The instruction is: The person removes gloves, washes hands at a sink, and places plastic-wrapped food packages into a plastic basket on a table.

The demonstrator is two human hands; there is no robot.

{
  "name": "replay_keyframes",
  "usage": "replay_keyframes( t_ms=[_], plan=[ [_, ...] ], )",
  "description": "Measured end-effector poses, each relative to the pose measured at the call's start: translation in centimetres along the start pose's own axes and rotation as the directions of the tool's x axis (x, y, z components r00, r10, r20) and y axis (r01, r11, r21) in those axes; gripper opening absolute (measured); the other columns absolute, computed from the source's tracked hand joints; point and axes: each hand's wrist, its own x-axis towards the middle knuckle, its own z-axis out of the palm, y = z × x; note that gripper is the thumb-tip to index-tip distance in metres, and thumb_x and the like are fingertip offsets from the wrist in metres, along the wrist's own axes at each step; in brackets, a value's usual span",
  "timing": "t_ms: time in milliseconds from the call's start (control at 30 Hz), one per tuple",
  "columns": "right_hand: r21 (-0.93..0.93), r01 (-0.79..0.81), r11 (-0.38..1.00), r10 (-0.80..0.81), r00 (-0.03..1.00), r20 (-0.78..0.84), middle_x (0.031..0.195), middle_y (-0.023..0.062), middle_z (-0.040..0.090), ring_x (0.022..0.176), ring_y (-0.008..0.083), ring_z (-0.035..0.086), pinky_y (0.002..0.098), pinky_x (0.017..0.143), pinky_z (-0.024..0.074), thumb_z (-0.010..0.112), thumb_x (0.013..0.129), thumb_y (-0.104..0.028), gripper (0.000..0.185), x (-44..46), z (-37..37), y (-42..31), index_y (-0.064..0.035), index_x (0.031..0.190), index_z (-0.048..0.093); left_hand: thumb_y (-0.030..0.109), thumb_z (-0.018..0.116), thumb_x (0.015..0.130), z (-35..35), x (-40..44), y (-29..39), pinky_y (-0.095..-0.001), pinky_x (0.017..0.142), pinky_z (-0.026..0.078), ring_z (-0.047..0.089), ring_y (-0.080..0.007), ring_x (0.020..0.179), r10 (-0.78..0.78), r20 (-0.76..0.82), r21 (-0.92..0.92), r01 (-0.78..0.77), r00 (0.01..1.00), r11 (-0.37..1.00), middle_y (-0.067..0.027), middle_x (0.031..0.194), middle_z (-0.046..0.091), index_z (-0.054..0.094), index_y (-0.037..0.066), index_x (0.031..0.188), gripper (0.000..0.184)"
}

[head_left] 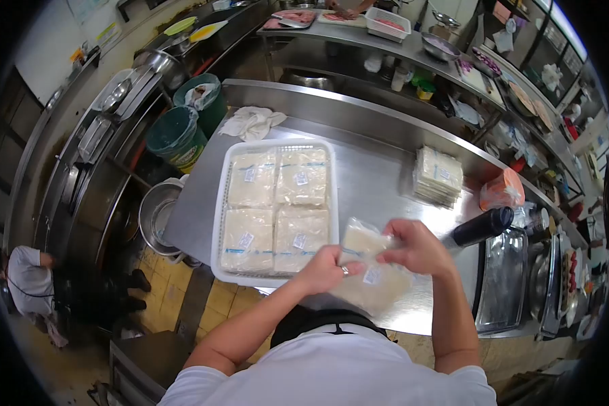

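Close in front of my body I hold a clear plastic packet of flat pale sheets [369, 291] with a small printed label. Its upper part rises between my hands; whether this is one packet or two overlapping, I cannot tell. My left hand [323, 269], with a ring on a finger, grips its left side. On the right side, my right hand [416, 245] pinches the plastic, fingers bent. Just left of my hands, a white plastic basket [219, 227] holds several similar packets [249, 177] laid flat in two columns, with blue stripes and labels.
A steel table [379, 159] carries a stack of packets [440, 174], a dark bottle [482, 227], an orange-and-white package [502, 191], a steel tray [502, 281] and a crumpled cloth [252, 123]. Green bins [176, 139] and a steel pot [159, 220] stand left. Another person [30, 284] is at lower left.
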Motion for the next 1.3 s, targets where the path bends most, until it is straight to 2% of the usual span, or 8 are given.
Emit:
replay_keyframes(
  t_ms=[200, 300, 433, 533, 633, 667, 800, 1300],
  plan=[
    [-0.222, 0.238, 0.946, -0.268, 0.956, -0.117, 0.103, 0.0173, 0.074, 0.098, 0.0272, 0.071, 0.0376, 0.086, 0.0549, 0.083, 0.077, -0.015, 0.039, 11.2, 5.1, -2.6, 0.0017, 0.11, 0.07, 0.023, 0.078, 0.092, -7.7, -1.3, 0.1, -0.0368, 0.085, 0.056, 0.071, -0.0211, 0.097, 0.107, -0.378, -0.242, -0.209, 0.92, 0.947, -0.0136, 0.107, 0.074, 0.054, -0.004, 0.137, 0.058],
    [-0.307, 0.182, 0.934, -0.247, 0.95, -0.19, 0.115, 0.0237, 0.071, 0.109, 0.0387, 0.068, 0.0434, 0.095, 0.054, 0.08, 0.077, -0.017, 0.042, 14.0, 8.4, -1.1, 0.0021, 0.113, 0.071, 0.029, 0.08, 0.088, -12.7, -1.3, -3.5, -0.044, 0.09, 0.055, 0.071, -0.0376, 0.103, 0.092, -0.591, 0.514, 0.286, 0.802, 0.809, -0.0237, 0.111, 0.073, 0.039, -0.003, 0.148, 0.08],
    [-0.252, 0.155, 0.955, -0.209, 0.956, -0.207, 0.127, 0.025, 0.066, 0.12, 0.0385, 0.062, 0.0431, 0.103, 0.0497, 0.078, 0.08, -0.016, 0.046, 13.8, 11.4, -0.1, 0.0023, 0.121, 0.068, 0.028, 0.073, 0.091, -10.4, -5.6, 2.7, -0.048, 0.099, 0.051, 0.065, -0.0463, 0.114, 0.097, -0.661, 0.606, 0.453, 0.744, 0.654, -0.0273, 0.126, 0.066, 0.032, -0.003, 0.153, 0.081],
    [-0.299, 0.295, 0.907, -0.358, 0.916, -0.183, 0.146, 0.0272, 0.052, 0.135, 0.044, 0.048, 0.0502, 0.11, 0.0426, 0.078, 0.084, -0.028, 0.058, 15.0, 14.9, 2.2, -0.0021, 0.134, 0.062, 0.028, 0.069, 0.093, -12.8, -5.2, -0.6, -0.0487, 0.111, 0.042, 0.055, -0.0439, 0.131, 0.377, -0.579, 0.725, 0.246, 0.723, 0.643, -0.0269, 0.141, 0.058, 0.031, 0.0, 0.156, 0.078],
    [-0.62, 0.31, 0.721, -0.456, 0.886, -0.087, 0.159, 0.0276, 0.034, 0.146, 0.0505, 0.032, 0.0599, 0.117, 0.0311, 0.071, 0.089, -0.049, 0.075, 15.4, 18.6, 2.9, -0.0079, 0.148, 0.05, 0.035, 0.065, 0.095, -14.8, -4.4, -3.5, -0.0547, 0.121, 0.026, 0.034, -0.0424, 0.148, 0.496, -0.479, 0.877, 0.369, 0.725, 0.307, -0.0263, 0.158, 0.038, 0.033, 0.003, 0.157, 0.077],
    [-0.678, 0.241, 0.694, -0.322, 0.947, 0.007, 0.165, 0.0274, 0.023, 0.15, 0.0541, 0.02, 0.068, 0.118, 0.0197, 0.057, 0.093, -0.066, 0.086, 15.3, 20.1, 4.2, -0.0113, 0.157, 0.039, 0.037, 0.064, 0.095, -15.2, -4.5, -4.9, -0.0575, 0.122, 0.022, 0.028, -0.0429, 0.15, 0.459, -0.494, 0.868, 0.387, 0.739, 0.311, -0.0256, 0.161, 0.033, 0.033, 0.004, 0.157, 0.077],
    [-0.741, 0.148, 0.655, -0.27, 0.962, -0.047, 0.165, 0.0319, 0.017, 0.151, 0.057, 0.015, 0.0706, 0.118, 0.0159, 0.039, 0.097, -0.072, 0.089, 12.7, 22.5, 4.9, -0.0104, 0.16, 0.032, 0.044, 0.061, 0.096, -15.9, -5.8, -7.5, -0.0635, 0.122, 0.013, 0.016, -0.0437, 0.155, 0.414, -0.484, 0.872, 0.382, 0.771, 0.308, -0.0231, 0.168, 0.019, 0.032, 0.006, 0.159, 0.079],
    [-0.753, 0.144, 0.642, -0.228, 0.974, -0.009, 0.167, 0.0263, 0.017, 0.154, 0.05, 0.013, 0.0673, 0.121, 0.0123, 0.044, 0.097, -0.067, 0.085, 10.7, 24.9, 2.4, -0.0111, 0.16, 0.032, 0.042, 0.051, 0.101, -17.8, -4.2, -7.0, -0.0647, 0.122, 0.011, 0.018, -0.042, 0.155, 0.444, -0.404, 0.91, 0.301, 0.8, 0.287, -0.019, 0.167, 0.026, 0.038, 0.009, 0.157, 0.066]
  ],
)
